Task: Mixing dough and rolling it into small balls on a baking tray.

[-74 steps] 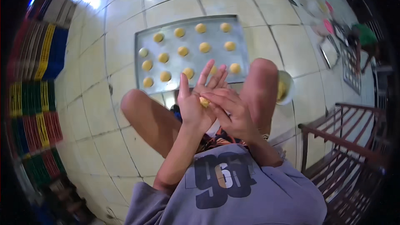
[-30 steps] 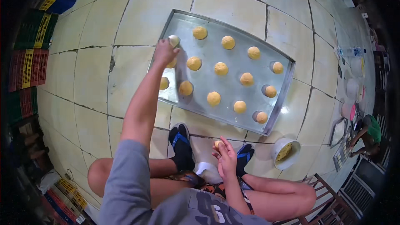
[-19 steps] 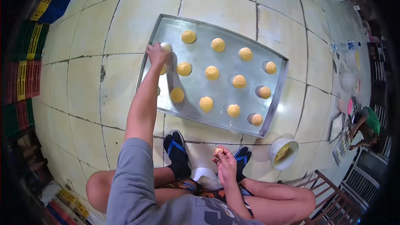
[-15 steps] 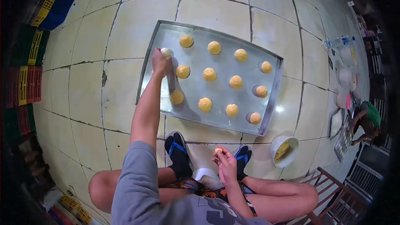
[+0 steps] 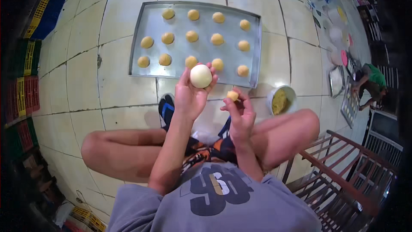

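Note:
My left hand (image 5: 192, 99) holds a smooth, pale white ball (image 5: 201, 76), apparently dough, cupped in its fingers above the tray's near edge. To its right, my right hand (image 5: 242, 118) pinches a small yellow lump (image 5: 232, 96) between thumb and fingers, apart from the white ball. Beyond both hands, a large metal baking tray (image 5: 204, 25) lies on the floor. Several round, yellow-topped dough balls (image 5: 192, 36) sit in rows on it; one is partly hidden behind my left hand's fingers.
A white bowl (image 5: 293, 99) with yellow filling stands right of my right hand. A brown slatted wooden rack (image 5: 330, 163) is at lower right. Plastic crates (image 5: 30, 81) line the left. At far right, another person in a green top (image 5: 377, 75) bends over a second tray (image 5: 348, 107).
My left hand has come back from the tray's left side with the white ball. My right hand has risen with the yellow lump. The view has shifted, and the tray appears farther up.

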A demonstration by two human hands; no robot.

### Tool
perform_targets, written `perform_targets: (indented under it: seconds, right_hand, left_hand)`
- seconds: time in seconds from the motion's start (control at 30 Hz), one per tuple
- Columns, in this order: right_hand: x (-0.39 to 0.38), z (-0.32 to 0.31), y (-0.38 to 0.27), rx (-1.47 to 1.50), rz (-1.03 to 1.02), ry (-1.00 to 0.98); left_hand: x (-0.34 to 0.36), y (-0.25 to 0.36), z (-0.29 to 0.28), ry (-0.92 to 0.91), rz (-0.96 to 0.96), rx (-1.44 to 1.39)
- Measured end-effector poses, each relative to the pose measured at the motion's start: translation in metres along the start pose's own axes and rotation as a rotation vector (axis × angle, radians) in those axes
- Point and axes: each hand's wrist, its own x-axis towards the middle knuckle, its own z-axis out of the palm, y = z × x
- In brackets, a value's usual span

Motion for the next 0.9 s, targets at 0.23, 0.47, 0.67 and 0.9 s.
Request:
perform_targets:
  seconds: [0.23,0.47,0.67,0.9]
  right_hand:
    - [-0.022,-0.005,-0.028,-0.065,-0.476,-0.215]
    - [-0.026,-0.006,-0.027,-0.301,-0.708,-0.223]
    - [-0.030,-0.005,-0.035,-0.641,-1.046,-0.196]
    - [-0.030,-0.012,-0.027,0.046,-0.579,-0.309]
  left_hand:
    - [-0.069,-0.026,0.012,0.023,0.029,0.293]
    - [-0.093,-0.032,0.025,-0.116,0.033,0.250]
    - [-0.098,-0.034,0.034,-0.088,0.098,0.448]
    - [-0.093,-0.021,0.038,-0.232,0.041,0.457]
